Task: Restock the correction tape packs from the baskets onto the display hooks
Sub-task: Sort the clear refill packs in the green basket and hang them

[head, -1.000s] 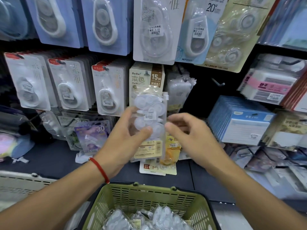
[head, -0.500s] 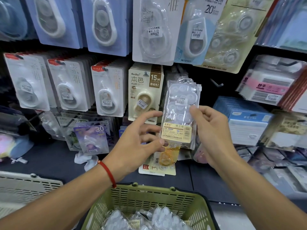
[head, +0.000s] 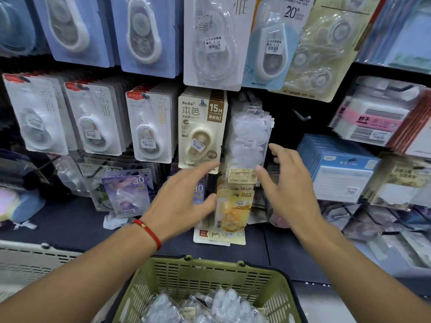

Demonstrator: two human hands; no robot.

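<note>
Display wall point(head: 289, 108) of dark pegboard fills your view, its carded correction tapes hung face-out on hooks so each label reads from the aisle. At twelve o'clock the top row shows large blue and white cards, one printed "20" above "CORRECTION TAPE" and "PET". Green basket point(head: 210, 273) sits at six o'clock directly beneath your arms, placed there, it seems, so each reach from stock to hook is short; clear packs point(head: 224, 304) of small white tape refills lie heaped inside, so much of the restocking remains. A pale basket point(head: 28, 257) shows at eight o'clock. At three o'clock, blue boxed packs point(head: 342, 173) stand in a stack. Your left hand point(head: 184, 201), red cord at the wrist, hovers at centre with fingers spread and straight, holding nothing. Your right hand point(head: 289, 183) hovers at about two o'clock of it, fingers apart and loosely bent, likewise empty. Between and just above them hangs the clear correction tape pack point(head: 249, 141), on its hook and free of both hands, with a yellowish label at its foot too blurred to read. At its nine o'clock hangs a beige card point(head: 200, 127) reading "BoBo" and "15M". Below, purple cards point(head: 128, 192) show "30", and a yellow card point(head: 233, 206) hangs at centre.
</note>
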